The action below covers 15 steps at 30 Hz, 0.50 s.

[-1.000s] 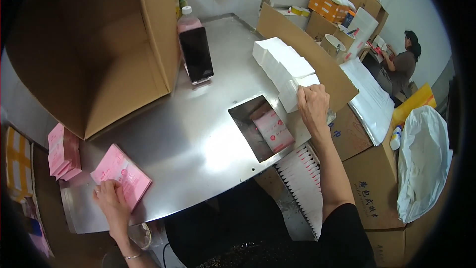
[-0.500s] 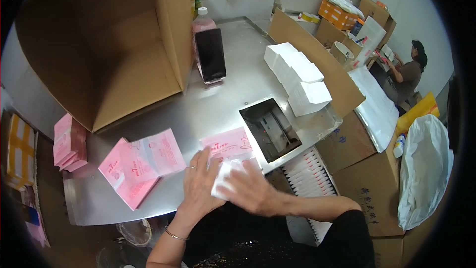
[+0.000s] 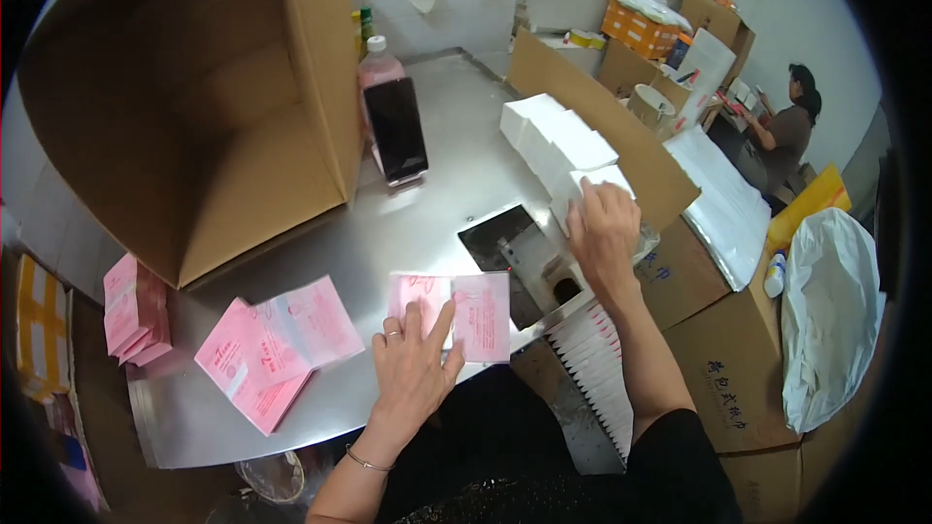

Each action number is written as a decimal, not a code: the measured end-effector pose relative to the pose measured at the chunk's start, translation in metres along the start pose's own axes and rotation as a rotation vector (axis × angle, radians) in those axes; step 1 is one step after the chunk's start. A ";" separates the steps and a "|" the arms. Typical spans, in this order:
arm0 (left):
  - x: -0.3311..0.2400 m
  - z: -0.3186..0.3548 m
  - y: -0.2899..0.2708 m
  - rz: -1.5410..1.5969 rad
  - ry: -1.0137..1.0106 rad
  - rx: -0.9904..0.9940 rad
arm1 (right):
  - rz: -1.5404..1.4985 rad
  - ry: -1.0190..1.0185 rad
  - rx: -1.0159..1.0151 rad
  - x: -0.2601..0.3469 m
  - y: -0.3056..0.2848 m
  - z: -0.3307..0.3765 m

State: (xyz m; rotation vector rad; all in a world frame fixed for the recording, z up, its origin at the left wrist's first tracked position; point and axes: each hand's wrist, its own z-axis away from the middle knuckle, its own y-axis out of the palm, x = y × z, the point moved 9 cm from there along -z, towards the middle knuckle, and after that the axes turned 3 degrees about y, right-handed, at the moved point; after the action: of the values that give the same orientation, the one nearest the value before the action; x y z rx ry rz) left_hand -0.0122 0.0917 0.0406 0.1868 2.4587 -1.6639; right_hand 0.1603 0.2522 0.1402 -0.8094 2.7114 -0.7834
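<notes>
My left hand (image 3: pixel 416 366) lies on a pink printed wrapper (image 3: pixel 482 320) on the steel table, fingers spread. A narrow strip of white shows on the wrapper beside its fingertips. My right hand (image 3: pixel 609 238) reaches the near end of a row of folded white paper tissues (image 3: pixel 558 141), its bent fingers closed over the nearest stack. Between the hands, a rectangular opening (image 3: pixel 510 250) in the tabletop holds a metal plate. Left of my left hand, more pink wrappers (image 3: pixel 277 340) lie in an overlapping pile.
A large open carton (image 3: pixel 320 68) stands at the left, beside a phone (image 3: pixel 396 131) propped before a pink bottle. Pink packs (image 3: pixel 134 309) are stacked at the left edge. White packs (image 3: pixel 592 369) line a tray below the table. Cartons (image 3: pixel 723 378) fill the right; a person (image 3: pixel 777 131) sits beyond.
My right hand has left the wrapper and moved right and away to the white tissues. The left hand stays on the wrapper, now spread flatter. The metal plate in the opening has shifted.
</notes>
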 end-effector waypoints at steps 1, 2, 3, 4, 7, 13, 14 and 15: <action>-0.001 -0.005 0.006 0.018 -0.030 0.048 | 0.020 -0.002 -0.008 -0.019 0.008 0.006; -0.005 -0.008 0.005 0.016 -0.024 0.057 | 0.008 0.069 0.113 -0.044 0.032 0.017; -0.005 -0.011 0.004 0.019 -0.026 0.048 | -0.013 0.134 0.233 -0.058 0.051 0.021; -0.008 -0.012 -0.001 -0.036 0.024 -0.027 | 0.009 0.115 0.143 -0.062 0.049 0.025; -0.004 -0.007 -0.011 -0.057 0.092 -0.100 | 0.009 0.192 0.242 -0.068 0.056 0.020; -0.002 -0.005 -0.003 -0.054 0.040 0.075 | -0.063 0.240 0.177 -0.077 0.048 0.022; -0.001 -0.005 0.002 -0.090 0.030 0.085 | -0.082 0.243 0.091 -0.075 0.039 0.023; -0.002 -0.002 0.005 -0.091 0.029 0.087 | -0.084 0.244 0.092 -0.071 0.037 0.024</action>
State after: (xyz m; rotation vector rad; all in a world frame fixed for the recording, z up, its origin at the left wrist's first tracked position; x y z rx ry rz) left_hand -0.0088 0.0959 0.0371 0.1114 2.4515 -1.8198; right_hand 0.2104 0.3075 0.1030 -0.8632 2.8388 -1.0832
